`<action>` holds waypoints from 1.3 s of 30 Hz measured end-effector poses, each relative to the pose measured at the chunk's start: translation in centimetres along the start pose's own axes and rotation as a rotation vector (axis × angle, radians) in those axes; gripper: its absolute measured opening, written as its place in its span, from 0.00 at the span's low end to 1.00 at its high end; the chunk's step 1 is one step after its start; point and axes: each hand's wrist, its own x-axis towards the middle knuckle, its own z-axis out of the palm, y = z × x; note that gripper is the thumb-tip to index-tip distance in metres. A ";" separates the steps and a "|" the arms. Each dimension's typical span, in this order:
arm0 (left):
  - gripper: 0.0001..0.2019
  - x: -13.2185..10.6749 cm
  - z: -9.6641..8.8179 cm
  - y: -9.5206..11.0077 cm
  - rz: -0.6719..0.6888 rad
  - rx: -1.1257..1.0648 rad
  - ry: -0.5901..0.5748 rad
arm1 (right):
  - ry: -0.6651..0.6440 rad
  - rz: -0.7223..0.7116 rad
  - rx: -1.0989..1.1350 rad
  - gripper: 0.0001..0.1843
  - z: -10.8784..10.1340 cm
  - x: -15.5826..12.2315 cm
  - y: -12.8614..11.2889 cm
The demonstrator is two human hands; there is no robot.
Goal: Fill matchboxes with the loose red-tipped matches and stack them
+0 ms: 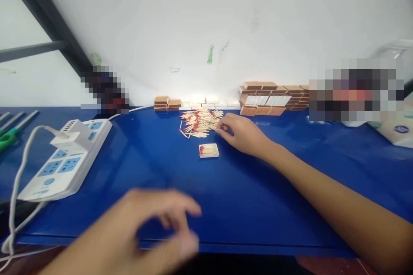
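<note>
My right hand (240, 133) is at the right edge of a heap of red-tipped matches (200, 121), its thumb and fingers pinched together near the match ends. Whether a match is between those fingertips I cannot make out. Just in front of the heap lies a small white matchbox tray (216, 154) with matches in it, their red heads to the left. Nearer to me, my left hand (161, 223) hovers over the table's front edge, blurred by motion. Its thumb and index finger are apart, with nothing visible between them.
Stacked matchboxes (274, 111) line the wall at the back right, a smaller stack (166, 104) stands left of the heap. White trays (219, 104) sit between them. A power strip (74, 159) with cables occupies the left of the blue table (155, 163); green-handled tools (13, 133) lie beyond it.
</note>
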 end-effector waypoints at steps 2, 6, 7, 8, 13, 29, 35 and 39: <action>0.18 5.3 -2.6 0.8 0.110 0.126 0.187 | 0.002 -0.007 0.015 0.08 0.0 -0.2 0.0; 0.26 13.3 -4.1 1.1 0.280 0.356 0.145 | -0.006 -0.006 0.120 0.06 0.6 0.3 -0.6; 0.27 14.2 -3.9 0.9 0.299 0.366 0.122 | -0.008 -0.009 0.158 0.07 0.9 0.7 -0.9; 0.26 14.8 -3.6 0.7 0.321 0.366 0.097 | -0.014 -0.012 0.194 0.07 1.3 1.0 -1.1; 0.16 14.8 -2.0 -0.6 0.371 0.270 0.119 | -0.088 0.032 0.246 0.09 2.4 2.6 -1.8; 0.15 14.9 -2.1 -2.1 0.421 0.203 0.131 | -0.267 0.125 0.296 0.14 -2.3 -0.4 -1.3; 0.15 15.1 -1.9 -2.0 0.434 0.213 0.148 | -0.329 0.037 0.331 0.09 -2.0 -0.9 -3.6; 0.16 15.1 -1.7 -2.1 0.471 0.193 0.188 | -0.302 -0.009 0.279 0.04 -1.9 -1.0 -3.9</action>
